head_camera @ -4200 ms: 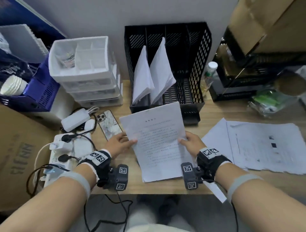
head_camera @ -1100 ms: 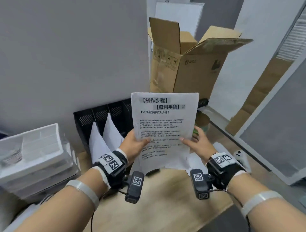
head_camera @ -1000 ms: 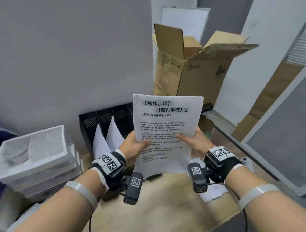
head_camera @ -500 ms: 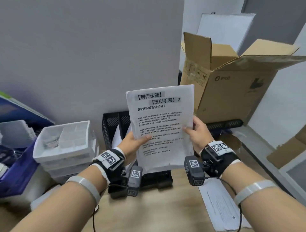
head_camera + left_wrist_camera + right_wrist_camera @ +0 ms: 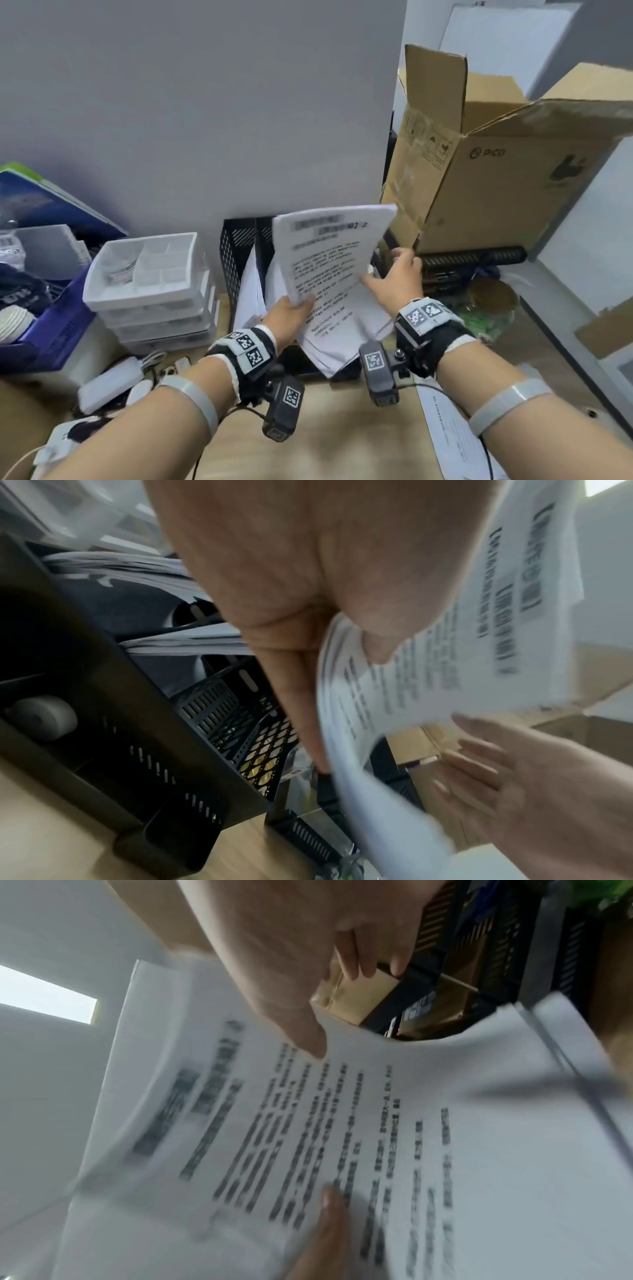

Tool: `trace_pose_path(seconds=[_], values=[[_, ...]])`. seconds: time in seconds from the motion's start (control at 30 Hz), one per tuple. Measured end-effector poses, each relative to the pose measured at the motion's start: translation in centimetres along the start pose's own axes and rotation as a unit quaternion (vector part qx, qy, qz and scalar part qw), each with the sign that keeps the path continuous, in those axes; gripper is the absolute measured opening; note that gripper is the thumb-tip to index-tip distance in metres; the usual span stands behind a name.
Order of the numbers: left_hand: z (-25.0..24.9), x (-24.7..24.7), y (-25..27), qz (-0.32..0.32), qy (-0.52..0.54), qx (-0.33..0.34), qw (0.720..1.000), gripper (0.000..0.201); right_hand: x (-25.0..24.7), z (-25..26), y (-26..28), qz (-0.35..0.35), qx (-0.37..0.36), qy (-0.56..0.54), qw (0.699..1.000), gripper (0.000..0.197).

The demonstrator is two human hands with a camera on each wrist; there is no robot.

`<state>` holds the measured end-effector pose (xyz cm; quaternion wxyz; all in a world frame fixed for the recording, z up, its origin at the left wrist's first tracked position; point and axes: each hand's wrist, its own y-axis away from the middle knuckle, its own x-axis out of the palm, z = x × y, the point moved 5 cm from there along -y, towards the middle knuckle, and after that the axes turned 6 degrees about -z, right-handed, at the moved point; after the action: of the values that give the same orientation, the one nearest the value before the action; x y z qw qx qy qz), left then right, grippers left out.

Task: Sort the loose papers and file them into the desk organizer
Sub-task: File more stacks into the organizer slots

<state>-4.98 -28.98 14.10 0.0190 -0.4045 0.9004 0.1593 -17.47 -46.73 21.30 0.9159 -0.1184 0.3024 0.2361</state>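
Note:
A printed paper stack point(image 5: 329, 270) point(image 5: 428, 669) point(image 5: 342, 1137) is tilted over the black mesh desk organizer point(image 5: 239, 246) point(image 5: 219, 715). My left hand point(image 5: 291, 308) point(image 5: 308, 588) pinches its lower left edge, thumb on top. My right hand point(image 5: 394, 277) point(image 5: 308, 947) point(image 5: 514, 777) is at the stack's right edge with fingers relaxed and spread; only the thumb touches the sheet. Two batches of filed papers point(image 5: 248, 291) point(image 5: 178, 642) stand in the organizer's left slots. Another loose sheet point(image 5: 452, 435) lies on the desk at the right.
A white drawer unit point(image 5: 150, 274) stands left of the organizer, with a blue basket point(image 5: 51, 329) beyond it. An open cardboard box point(image 5: 496, 171) sits on a black rack at the right, a jar point(image 5: 493, 301) below. Chargers and cables point(image 5: 109, 383) lie at the front left of the wooden desk point(image 5: 342, 438).
The stack has dropped from upright in front of me to a tilt over the organizer. My right hand has loosened from a grip to a thumb touch. The view has swung down.

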Motion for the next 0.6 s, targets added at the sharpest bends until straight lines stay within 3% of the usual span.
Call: trace_pose_path(seconds=[0.07,0.1,0.13,0.17,0.23,0.3,0.33,0.4,0.47,0.53,0.6], values=[[-0.5,0.1,-0.7,-0.003,-0.112,0.08,0.991,0.027,2.0,1.5,2.2,0.158,-0.028,-0.053,0.986,0.067],[-0.6,0.6,-1.2,0.002,-0.173,0.115,0.978,0.025,3.3,2.3,3.5,0.256,-0.037,-0.074,0.963,0.059],[-1.3,1.3,-1.0,0.016,-0.229,0.156,0.961,0.021,4.3,3.2,4.8,0.316,-0.057,-0.07,0.945,0.054],[-1.4,2.1,-1.2,0.026,-0.283,0.191,0.94,0.02,5.2,3.7,5.2,0.327,-0.077,-0.046,0.941,0.057],[-1.5,3.1,-1.1,0.029,-0.322,0.242,0.915,0.025,6.3,4.1,5.0,0.277,-0.087,-0.002,0.957,0.07],[-1.2,3.0,-1.4,0.032,-0.34,0.257,0.904,0.023,6.9,3.8,3.9,0.223,-0.057,0.003,0.973,0.058],[-0.6,2.9,-1.8,0.052,-0.342,0.243,0.906,0.034,6.7,3.6,3.2,0.198,-0.034,0.001,0.979,0.044],[-0.3,2.8,-1.6,0.136,-0.287,0.224,0.921,0.078,5.8,3.1,1.7,0.167,-0.004,0.025,0.986,0.027],[-0.7,2.8,-1.0,0.194,-0.224,0.206,0.932,0.108,4.7,2.9,0.5,0.152,0.0,0.04,0.987,0.033],[-0.6,1.7,-1.3,0.195,-0.245,0.188,0.931,0.107,3.5,3.0,-0.2,0.154,0.007,0.022,0.988,0.035],[0.2,0.0,-2.5,0.161,-0.302,0.176,0.923,0.094,2.6,3.1,-0.3,0.18,0.026,-0.019,0.983,0.031]])
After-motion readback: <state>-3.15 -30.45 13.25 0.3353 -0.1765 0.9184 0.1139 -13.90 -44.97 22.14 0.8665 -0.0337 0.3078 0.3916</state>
